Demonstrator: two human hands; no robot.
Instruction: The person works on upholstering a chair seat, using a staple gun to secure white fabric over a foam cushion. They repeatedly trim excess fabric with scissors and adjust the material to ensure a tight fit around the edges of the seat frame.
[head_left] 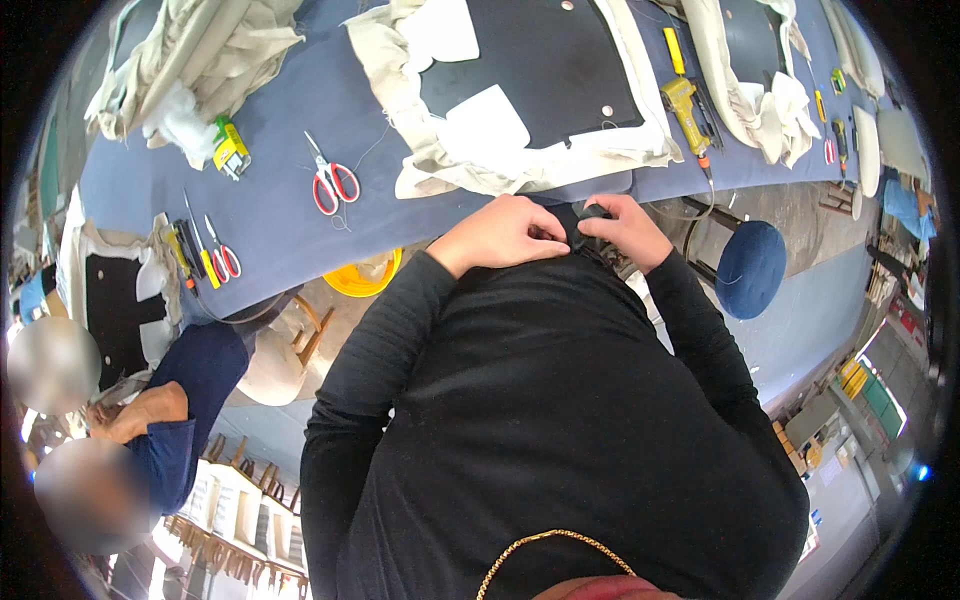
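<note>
Both my hands are in front of my waist, by the table's near edge. My left hand (506, 236) is closed, its fingertips curled inward against dark material at the front of my black top; whatever they pinch is hidden. A small black object (597, 212) is gripped between the thumb and fingers of my right hand (632, 230); its kind does not show. Just beyond my hands lies a seat or back panel (535, 65) with a black backing, cream fabric gathered around its rim and white patches on it.
Red-handled scissors (335, 187) and a yellow-green pack (231, 150) lie on the blue table (270, 215). A yellow stapler-like air tool (690, 115) with a hose rests at right. Below are a yellow bucket (350, 281) and blue round stool (752, 270). Another person (200, 390) works at left.
</note>
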